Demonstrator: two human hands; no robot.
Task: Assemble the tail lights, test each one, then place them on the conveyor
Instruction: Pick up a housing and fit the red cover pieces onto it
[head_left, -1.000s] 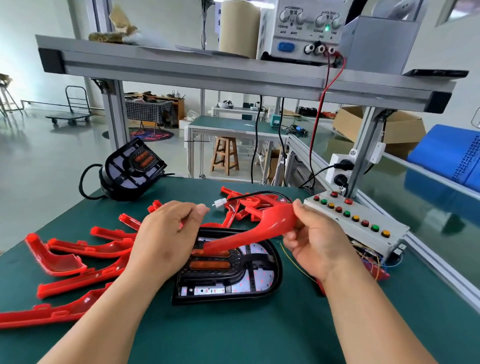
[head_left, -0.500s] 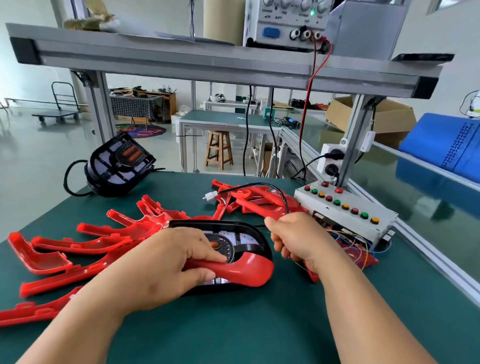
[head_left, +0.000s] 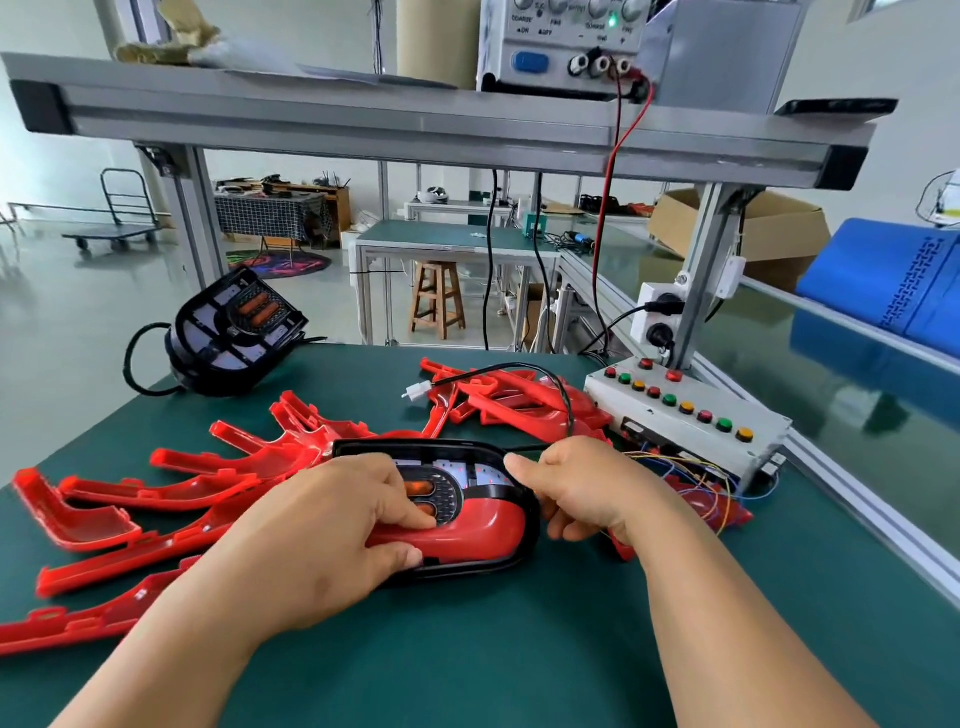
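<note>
Seating red lens (head_left: 483, 530) into black housing (head_left: 415, 446), lying between the hands; left hand (head_left: 322, 530) pinches the lens, right hand (head_left: 587, 488) grips the housing rim. Best pressed evenly along the edge.

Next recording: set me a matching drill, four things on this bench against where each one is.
1 red curved plastic lens
2 tilted black tail-light housing
3 grey metal button box
4 white power supply

a on the aluminium shelf
b green table's right edge
c table's far left
d gripped by left hand on near black housing

Pairs: 1-d, 2-c, 3-b, 4-a
</note>
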